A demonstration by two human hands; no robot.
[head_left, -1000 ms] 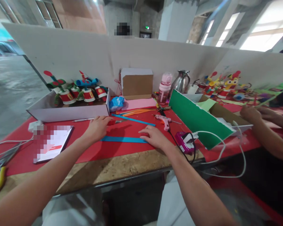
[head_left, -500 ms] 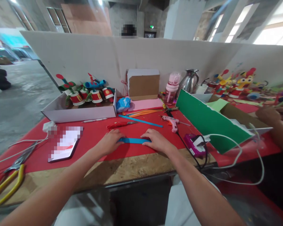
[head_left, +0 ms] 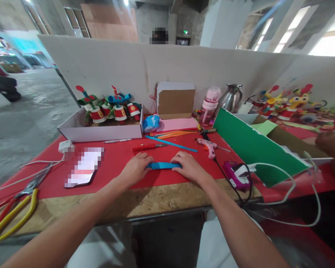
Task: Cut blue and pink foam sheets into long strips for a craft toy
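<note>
A short blue strip [head_left: 162,165] lies crosswise near the table's front edge, slightly bowed in its middle. My left hand [head_left: 137,168] grips its left end, and my right hand [head_left: 186,166] has its right end between bent fingers. Just beyond the hands are red-handled scissors [head_left: 145,147] and a long thin blue strip [head_left: 171,143]. A pink glue gun [head_left: 209,146] rests to the right of them. Orange strips [head_left: 174,133] and pink paper [head_left: 177,124] are farther back.
At left are a phone [head_left: 85,167], large shears [head_left: 30,190] and a white box [head_left: 100,134] of cup figures. To the right stand a purple power block [head_left: 234,178] with cables and a green-sided box [head_left: 257,149]. Another person's hand [head_left: 331,147] is at far right.
The view has turned slightly left, so everything sits farther right in the picture. The blue strip bows up a little more between my hands, which keep their grip.
</note>
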